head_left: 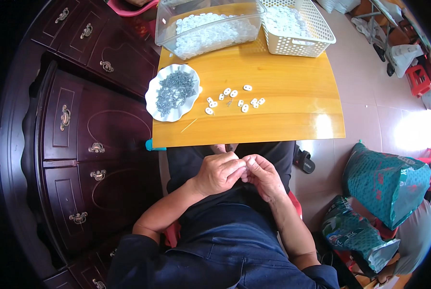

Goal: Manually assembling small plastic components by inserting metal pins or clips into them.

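Note:
Above my lap, just off the table's front edge, my left hand [218, 172] and my right hand [262, 177] meet with fingertips pinched together. Whatever lies between them is too small and covered to make out. On the yellow wooden table [273, 126] several small white oval plastic pieces [244, 108], each with two dark holes, lie scattered. A few tiny metal bits [229, 102] sit among them. To the left, a white scalloped plate [151, 100] holds a heap of small grey metal pins [177, 91]. A thin yellowish stick [189, 125] lies near the plate.
At the table's back stand a clear plastic bin [210, 36] and a cream perforated basket [299, 48], both holding many white pieces. Dark wooden drawers [100, 106] line the left. Green bags [386, 180] and another person's grey sleeve [417, 236] are at the right, with a red stool [418, 79] farther back.

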### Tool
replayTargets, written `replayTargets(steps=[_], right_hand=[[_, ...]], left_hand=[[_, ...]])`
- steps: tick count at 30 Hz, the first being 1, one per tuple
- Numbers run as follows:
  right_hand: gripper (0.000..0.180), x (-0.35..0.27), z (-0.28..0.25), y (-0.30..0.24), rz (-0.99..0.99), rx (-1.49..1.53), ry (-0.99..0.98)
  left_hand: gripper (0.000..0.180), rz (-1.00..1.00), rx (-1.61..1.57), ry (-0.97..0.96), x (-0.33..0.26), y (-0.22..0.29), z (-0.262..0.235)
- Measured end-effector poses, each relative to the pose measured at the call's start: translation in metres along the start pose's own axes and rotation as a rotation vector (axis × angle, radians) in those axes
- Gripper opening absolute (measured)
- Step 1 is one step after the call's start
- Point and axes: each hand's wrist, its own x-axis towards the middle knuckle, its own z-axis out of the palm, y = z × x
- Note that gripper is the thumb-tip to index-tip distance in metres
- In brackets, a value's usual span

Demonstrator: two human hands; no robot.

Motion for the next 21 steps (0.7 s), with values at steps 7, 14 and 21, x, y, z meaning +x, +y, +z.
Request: replayTargets(steps=[7, 14, 21], right_hand=[[0.019, 0.0, 0.003, 0.001, -0.056, 0.117, -0.006], [0.015, 0.0, 0.003, 0.0, -0.065, 0.139, 0.011], [0.015, 0.001, 0.002, 0.0, -0.075, 0.146, 0.016]], left_hand=[[0.025, -0.051, -0.071, -0.011, 0.004, -0.001, -0.004], [0.046, -0.328, 0.309, 0.052, 0.015, -0.032, -0.028], [0.051, -0.368, 0.514, -0.013, 0.016, -0.051, -0.034]])
